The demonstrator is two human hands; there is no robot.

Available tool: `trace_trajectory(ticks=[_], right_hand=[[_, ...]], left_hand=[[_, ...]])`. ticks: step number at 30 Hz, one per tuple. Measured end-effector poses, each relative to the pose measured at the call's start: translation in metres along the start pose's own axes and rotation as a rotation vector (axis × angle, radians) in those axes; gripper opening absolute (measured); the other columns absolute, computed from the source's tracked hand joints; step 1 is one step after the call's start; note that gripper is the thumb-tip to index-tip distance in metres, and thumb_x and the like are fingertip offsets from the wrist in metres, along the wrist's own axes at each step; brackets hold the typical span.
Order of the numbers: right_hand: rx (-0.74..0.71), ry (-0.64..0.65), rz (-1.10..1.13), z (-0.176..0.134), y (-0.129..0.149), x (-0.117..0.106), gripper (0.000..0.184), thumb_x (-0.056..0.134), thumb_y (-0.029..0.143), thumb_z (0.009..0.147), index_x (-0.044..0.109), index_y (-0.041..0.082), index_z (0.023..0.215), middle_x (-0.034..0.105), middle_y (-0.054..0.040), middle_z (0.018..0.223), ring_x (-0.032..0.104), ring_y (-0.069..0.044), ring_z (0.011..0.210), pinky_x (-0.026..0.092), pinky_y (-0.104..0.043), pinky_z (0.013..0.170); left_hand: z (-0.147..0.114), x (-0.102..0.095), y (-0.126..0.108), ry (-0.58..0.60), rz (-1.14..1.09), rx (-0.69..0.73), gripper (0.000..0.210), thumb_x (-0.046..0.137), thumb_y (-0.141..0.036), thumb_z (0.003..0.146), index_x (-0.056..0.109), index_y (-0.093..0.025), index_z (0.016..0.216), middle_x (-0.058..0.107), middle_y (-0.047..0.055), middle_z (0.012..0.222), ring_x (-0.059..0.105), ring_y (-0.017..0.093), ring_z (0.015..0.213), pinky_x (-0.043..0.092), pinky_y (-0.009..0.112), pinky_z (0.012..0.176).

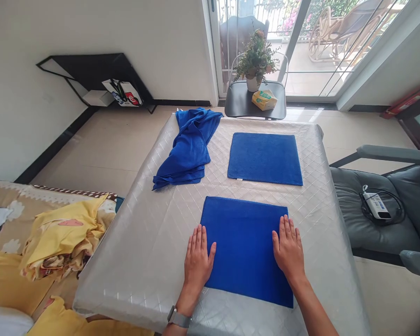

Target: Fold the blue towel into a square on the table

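1. Blue and rectangular, the near cloth [247,252] lies spread flat on the near part of the silvery table [143,242], between the two hands.
2. Left hand [199,254]: palm down at the cloth's left edge, fingers straight and side by side, thumb held apart over the blue.
3. Right hand [290,245]: palm down at the right edge, fingers extended, thumb out towards the middle.
4. Watch [179,318]: grey, on the left wrist.
5. Far cloth [266,159]: also blue and flat, beyond the near one and apart from it.
6. Pile [192,149]: rumpled blue fabric, left of the far cloth.
7. Stand [231,108]: past the table's far edge, bearing a plant [257,58] and a yellow pack [264,100].
8. Chair [346,186]: on the right, dark grey.
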State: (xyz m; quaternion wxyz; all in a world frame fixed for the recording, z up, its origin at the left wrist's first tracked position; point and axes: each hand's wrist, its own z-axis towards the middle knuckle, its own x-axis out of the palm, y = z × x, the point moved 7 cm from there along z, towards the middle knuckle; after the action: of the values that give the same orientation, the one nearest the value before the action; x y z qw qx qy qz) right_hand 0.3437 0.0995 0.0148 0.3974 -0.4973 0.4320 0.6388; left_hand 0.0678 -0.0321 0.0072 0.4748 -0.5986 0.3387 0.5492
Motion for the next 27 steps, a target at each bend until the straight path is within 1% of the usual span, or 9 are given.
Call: trace_trajectory(ticks=[3, 6, 9, 13, 16, 18, 21, 24, 27], right_hand=[[-0.007, -0.010, -0.002, 0.020, -0.004, 0.001, 0.064, 0.023, 0.037, 0.105, 0.004, 0.012, 0.161, 0.026, -0.0151, 0.163, 0.018, -0.026, 0.153, 0.020, -0.049, 0.123], [-0.003, 0.005, -0.009, 0.033, -0.008, 0.010, 0.064, 0.024, 0.036, 0.105, 0.007, 0.010, 0.160, 0.029, -0.0155, 0.162, 0.020, -0.025, 0.152, 0.021, -0.048, 0.123], [0.005, 0.015, -0.023, 0.036, -0.010, 0.017, 0.065, 0.025, 0.035, 0.105, 0.005, 0.009, 0.160, 0.028, -0.0155, 0.163, 0.019, -0.024, 0.153, 0.020, -0.048, 0.123], [-0.047, 0.026, -0.045, 0.031, -0.012, 0.020, 0.068, 0.028, 0.029, 0.103, -0.002, 0.010, 0.160, 0.023, -0.0154, 0.164, 0.014, -0.024, 0.154, 0.020, -0.048, 0.123], [-0.109, 0.036, -0.049, 0.028, -0.012, 0.020, 0.074, 0.034, 0.026, 0.100, -0.007, 0.013, 0.160, 0.017, -0.0130, 0.166, 0.011, -0.025, 0.154, 0.021, -0.047, 0.123], [-0.107, 0.022, -0.053, 0.027, -0.013, 0.018, 0.076, 0.036, 0.024, 0.099, -0.009, 0.015, 0.159, 0.014, -0.0114, 0.167, 0.010, -0.025, 0.154, 0.021, -0.047, 0.123], [-0.075, 0.006, -0.045, 0.029, -0.013, 0.017, 0.073, 0.032, 0.021, 0.100, -0.009, 0.015, 0.159, 0.015, -0.0114, 0.167, 0.013, -0.024, 0.154, 0.022, -0.047, 0.123], [-0.037, 0.009, -0.017, 0.032, -0.012, 0.017, 0.068, 0.029, 0.026, 0.102, -0.003, 0.013, 0.160, 0.021, -0.0135, 0.165, 0.018, -0.024, 0.153, 0.021, -0.048, 0.123], [0.000, 0.016, -0.001, 0.034, -0.011, 0.016, 0.065, 0.027, 0.032, 0.104, 0.004, 0.011, 0.160, 0.027, -0.0147, 0.163, 0.020, -0.024, 0.152, 0.021, -0.048, 0.123]], left_hand=[[0.009, -0.009, -0.005, -0.030, -0.020, -0.021, 0.076, 0.040, -0.048, 0.101, 0.003, -0.018, 0.160, 0.027, 0.014, 0.163, 0.028, 0.030, 0.150, 0.035, 0.056, 0.118], [0.026, -0.018, -0.034, -0.070, -0.089, 0.016, 0.072, 0.040, -0.040, 0.102, 0.006, -0.016, 0.160, 0.025, 0.015, 0.164, 0.025, 0.029, 0.151, 0.034, 0.054, 0.120], [0.046, -0.016, -0.098, -0.038, -0.190, 0.197, 0.065, 0.038, -0.033, 0.102, 0.013, -0.016, 0.160, 0.030, 0.012, 0.163, 0.024, 0.025, 0.151, 0.035, 0.049, 0.121], [0.065, 0.002, -0.197, 0.035, -0.271, 0.468, 0.061, 0.037, -0.038, 0.102, 0.027, -0.012, 0.156, 0.034, 0.010, 0.161, 0.021, 0.021, 0.152, 0.030, 0.042, 0.124], [0.079, 0.018, -0.238, 0.068, -0.298, 0.534, 0.063, 0.033, -0.045, 0.103, 0.030, -0.011, 0.155, 0.034, 0.010, 0.161, 0.021, 0.020, 0.152, 0.025, 0.040, 0.125], [0.085, 0.026, -0.246, 0.086, -0.315, 0.534, 0.063, 0.033, -0.047, 0.103, 0.031, -0.013, 0.155, 0.035, 0.009, 0.161, 0.023, 0.019, 0.152, 0.024, 0.038, 0.125], [0.089, 0.031, -0.237, 0.091, -0.317, 0.541, 0.061, 0.033, -0.047, 0.102, 0.030, -0.017, 0.156, 0.035, 0.006, 0.161, 0.025, 0.018, 0.151, 0.024, 0.038, 0.125], [0.092, 0.030, -0.211, 0.067, -0.274, 0.495, 0.061, 0.034, -0.044, 0.103, 0.027, -0.016, 0.157, 0.034, 0.007, 0.161, 0.025, 0.019, 0.151, 0.025, 0.041, 0.125], [0.098, 0.026, -0.174, 0.049, -0.210, 0.396, 0.063, 0.035, -0.045, 0.102, 0.022, -0.017, 0.158, 0.032, 0.007, 0.162, 0.024, 0.021, 0.152, 0.025, 0.044, 0.125]])
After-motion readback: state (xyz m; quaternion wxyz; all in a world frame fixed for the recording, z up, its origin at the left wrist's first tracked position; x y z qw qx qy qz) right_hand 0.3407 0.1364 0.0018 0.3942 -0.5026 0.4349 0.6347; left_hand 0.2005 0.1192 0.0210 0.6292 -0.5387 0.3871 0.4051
